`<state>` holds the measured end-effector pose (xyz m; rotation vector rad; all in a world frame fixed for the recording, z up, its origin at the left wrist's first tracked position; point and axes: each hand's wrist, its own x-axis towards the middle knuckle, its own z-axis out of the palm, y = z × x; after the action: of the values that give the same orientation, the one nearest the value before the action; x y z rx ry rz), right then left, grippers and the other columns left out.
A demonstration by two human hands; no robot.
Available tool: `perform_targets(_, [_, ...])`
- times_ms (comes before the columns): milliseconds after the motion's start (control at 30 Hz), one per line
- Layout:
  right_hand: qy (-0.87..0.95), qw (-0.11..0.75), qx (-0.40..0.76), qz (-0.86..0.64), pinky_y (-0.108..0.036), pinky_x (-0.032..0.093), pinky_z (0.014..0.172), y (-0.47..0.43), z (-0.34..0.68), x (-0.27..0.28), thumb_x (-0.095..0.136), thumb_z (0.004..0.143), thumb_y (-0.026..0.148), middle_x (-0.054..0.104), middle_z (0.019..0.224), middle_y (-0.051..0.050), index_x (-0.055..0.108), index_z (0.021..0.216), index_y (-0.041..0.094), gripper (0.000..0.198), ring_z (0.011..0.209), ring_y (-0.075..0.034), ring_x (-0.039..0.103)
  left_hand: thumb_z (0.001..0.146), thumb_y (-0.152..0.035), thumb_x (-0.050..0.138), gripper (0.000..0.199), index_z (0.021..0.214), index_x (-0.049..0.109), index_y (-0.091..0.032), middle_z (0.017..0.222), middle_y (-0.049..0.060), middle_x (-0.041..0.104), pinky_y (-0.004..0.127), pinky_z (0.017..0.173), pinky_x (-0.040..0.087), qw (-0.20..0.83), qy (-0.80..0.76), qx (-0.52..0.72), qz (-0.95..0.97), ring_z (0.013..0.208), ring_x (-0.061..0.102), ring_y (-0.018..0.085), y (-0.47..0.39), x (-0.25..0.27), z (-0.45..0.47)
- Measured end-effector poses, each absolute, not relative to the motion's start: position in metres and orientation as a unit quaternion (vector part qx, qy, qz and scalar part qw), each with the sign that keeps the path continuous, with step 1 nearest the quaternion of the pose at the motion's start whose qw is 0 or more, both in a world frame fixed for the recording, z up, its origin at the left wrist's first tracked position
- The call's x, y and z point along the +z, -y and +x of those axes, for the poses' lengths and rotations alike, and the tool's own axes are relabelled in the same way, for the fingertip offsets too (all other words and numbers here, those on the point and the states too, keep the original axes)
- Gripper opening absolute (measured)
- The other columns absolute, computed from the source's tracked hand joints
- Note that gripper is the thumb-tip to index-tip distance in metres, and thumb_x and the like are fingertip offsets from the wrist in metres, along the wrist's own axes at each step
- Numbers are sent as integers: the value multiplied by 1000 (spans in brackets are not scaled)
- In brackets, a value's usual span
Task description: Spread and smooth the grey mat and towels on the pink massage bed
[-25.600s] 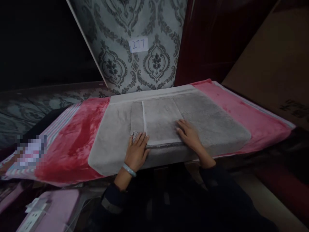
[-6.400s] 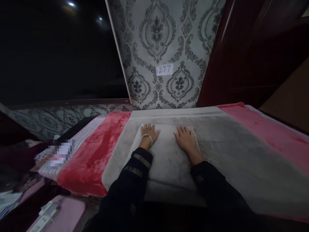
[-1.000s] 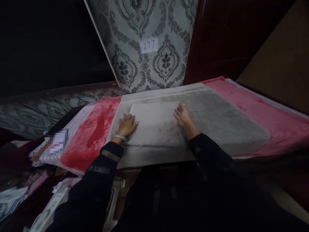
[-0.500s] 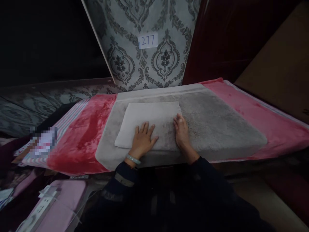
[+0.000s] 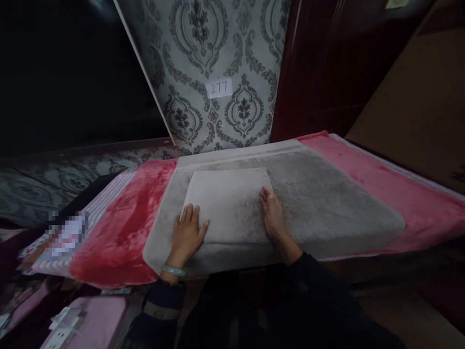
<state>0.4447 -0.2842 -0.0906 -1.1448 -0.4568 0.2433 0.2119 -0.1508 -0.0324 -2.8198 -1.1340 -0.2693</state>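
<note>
A folded light-grey fleecy cloth lies flat on a larger grey plush cover. My left hand rests on the cloth's near left corner, its fingers stretched out and slightly spread. Along the right edge of the cloth, my right hand stands on its side with the fingers extended and touching that edge. Neither hand grips anything. Part of the cloth's right edge is hidden behind my right hand.
Under the grey cover, a red and pink blanket spreads out on both sides. Behind it is a patterned wall with a paper label. A power strip lies on a pink surface at lower left. A brown panel leans at right.
My left hand has slid left from the front middle of the folded cloth to its near left corner. My right hand stays at the right edge. The view has tilted up slightly.
</note>
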Motion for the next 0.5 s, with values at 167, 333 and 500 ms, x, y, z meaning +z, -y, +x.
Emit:
perform_targets(167, [181, 810, 150, -538, -52, 41, 115, 277, 473, -80, 43, 91, 74, 50, 153, -11, 57, 139, 27, 68, 135, -29, 53, 97, -39, 49, 54, 144, 53, -12, 156, 16, 47, 44, 119, 38, -10, 323, -76, -943, 146, 43, 27, 123, -25, 201])
perform_targets(333, [230, 808, 65, -539, -49, 35, 118, 224, 514, -35, 38, 97, 61, 45, 156, -10, 46, 149, 25, 64, 141, -24, 46, 92, -38, 56, 51, 137, 60, -16, 150, 14, 54, 43, 119, 39, -14, 319, -83, -944, 141, 50, 27, 115, -21, 205])
perform_targets(500, [222, 807, 56, -545, -53, 44, 109, 178, 536, -37, 23, 102, 51, 39, 159, -17, 28, 158, 22, 64, 133, -24, 53, 91, -39, 57, 44, 130, 65, -19, 143, 12, 62, 40, 115, 43, -16, 322, -73, -944, 136, 55, 25, 112, -13, 205])
